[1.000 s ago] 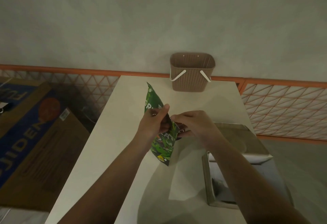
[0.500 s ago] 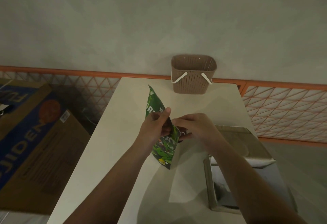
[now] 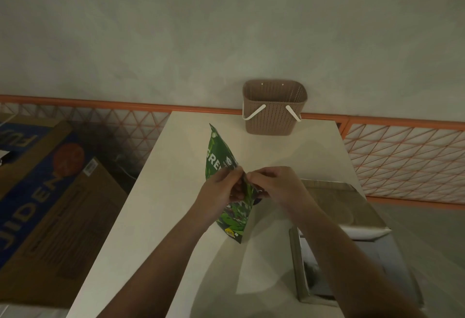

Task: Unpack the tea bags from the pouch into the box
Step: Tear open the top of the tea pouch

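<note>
Hands meet at the upper edge of a green tea pouch (image 3: 235,219) above the tabletop (image 3: 161,217): left hand (image 3: 219,188) and right hand (image 3: 274,187) both pinch it. An open box (image 3: 352,262) sits right; brown basket (image 3: 274,107) behind.

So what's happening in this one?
A person holds a green pouch above a white table, both the left hand and right hand pinching its edge, apparently working it open. The box sits open at the right. No tea bags are visible yet. A brown basket stands at the far end.
</note>
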`<state>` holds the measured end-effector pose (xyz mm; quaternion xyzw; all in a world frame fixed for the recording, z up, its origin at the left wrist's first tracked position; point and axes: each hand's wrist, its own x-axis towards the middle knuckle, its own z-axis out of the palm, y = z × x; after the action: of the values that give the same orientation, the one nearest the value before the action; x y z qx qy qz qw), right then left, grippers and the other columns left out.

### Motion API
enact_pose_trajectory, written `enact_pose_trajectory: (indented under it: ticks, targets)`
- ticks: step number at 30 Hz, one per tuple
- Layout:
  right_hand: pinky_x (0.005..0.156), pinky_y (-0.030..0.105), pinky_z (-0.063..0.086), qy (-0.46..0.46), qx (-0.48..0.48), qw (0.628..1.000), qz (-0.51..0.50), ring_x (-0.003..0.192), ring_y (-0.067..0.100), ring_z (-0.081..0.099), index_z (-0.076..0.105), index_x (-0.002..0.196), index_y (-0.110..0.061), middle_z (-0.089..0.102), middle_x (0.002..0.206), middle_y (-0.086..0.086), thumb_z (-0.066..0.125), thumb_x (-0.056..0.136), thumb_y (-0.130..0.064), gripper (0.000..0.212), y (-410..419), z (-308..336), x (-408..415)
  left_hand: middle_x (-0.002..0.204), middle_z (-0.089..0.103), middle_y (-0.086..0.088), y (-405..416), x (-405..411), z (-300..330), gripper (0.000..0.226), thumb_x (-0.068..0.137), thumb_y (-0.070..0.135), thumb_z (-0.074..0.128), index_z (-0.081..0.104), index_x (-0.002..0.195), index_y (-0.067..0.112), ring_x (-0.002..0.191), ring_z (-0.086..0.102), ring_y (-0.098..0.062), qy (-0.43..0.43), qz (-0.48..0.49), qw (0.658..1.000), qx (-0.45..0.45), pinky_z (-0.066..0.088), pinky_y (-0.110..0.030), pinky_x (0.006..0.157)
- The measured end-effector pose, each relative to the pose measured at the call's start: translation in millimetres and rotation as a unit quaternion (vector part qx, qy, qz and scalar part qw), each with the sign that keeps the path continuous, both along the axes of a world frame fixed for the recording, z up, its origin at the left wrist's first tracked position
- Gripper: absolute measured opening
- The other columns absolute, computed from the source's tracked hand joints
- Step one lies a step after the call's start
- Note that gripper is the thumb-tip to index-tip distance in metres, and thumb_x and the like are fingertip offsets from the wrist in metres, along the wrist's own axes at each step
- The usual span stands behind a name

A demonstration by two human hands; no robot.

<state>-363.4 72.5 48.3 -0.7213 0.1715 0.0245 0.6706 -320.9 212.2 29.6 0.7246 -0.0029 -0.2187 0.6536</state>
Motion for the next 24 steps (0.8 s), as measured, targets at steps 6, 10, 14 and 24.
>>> enact_pose_trajectory:
  ticks: [6, 10, 14, 24]
  targets:
    - [0.062, 0.025, 0.057, 0.008, -0.004, 0.999, -0.042, 0.062, 0.011, 0.067, 0.075, 0.081, -0.01, 0.069, 0.062, -0.004, 0.069, 0.085, -0.016, 0.01, 5.3, -3.5, -1.1, 0.072, 0.063, -0.009, 1.8, -1.7, 5.2, 0.024, 0.103, 0.02, 0.052, 0.06, 0.084, 0.006, 0.069, 0.064, -0.023, -0.038, -0.021, 0.999, 0.017, 0.059, -0.04, 0.078]
    - [0.063, 0.028, 0.059, -0.039, -0.079, 0.996, -0.024, 0.068, 0.012, 0.07, 0.073, 0.078, -0.025, 0.072, 0.07, -0.007, 0.07, 0.085, -0.018, 0.01, 4.8, -2.1, -5.4, 0.073, 0.063, -0.01, -3.5, -6.2, 6.7, 0.023, 0.103, 0.018, 0.052, 0.058, 0.086, 0.004, 0.065, 0.063, -0.021, -0.038, 0.002, 0.999, 0.007, 0.059, -0.044, 0.08]
    - [0.059, 0.021, 0.057, -0.041, -0.059, 0.997, 0.025, 0.065, 0.003, 0.069, 0.073, 0.081, -0.029, 0.072, 0.068, -0.01, 0.068, 0.086, -0.009, 0.022, -1.7, 3.9, -11.3, 0.075, 0.065, -0.011, -4.7, -7.2, 7.8, 0.022, 0.103, 0.017, 0.052, 0.06, 0.089, 0.003, 0.064, 0.064, -0.019, -0.045, -0.006, 0.999, 0.011, 0.059, -0.043, 0.079]
    - [0.058, 0.024, 0.057, -0.018, -0.017, 0.999, 0.028, 0.059, 0.007, 0.068, 0.076, 0.086, -0.015, 0.07, 0.06, -0.006, 0.066, 0.086, -0.003, 0.016, -1.8, 3.9, -11.7, 0.082, 0.06, -0.014, -4.8, -11.4, 6.4, 0.024, 0.107, 0.018, 0.043, 0.05, 0.09, 0.003, 0.074, 0.06, -0.023, -0.077, -0.015, 0.996, 0.033, 0.056, -0.044, 0.084]
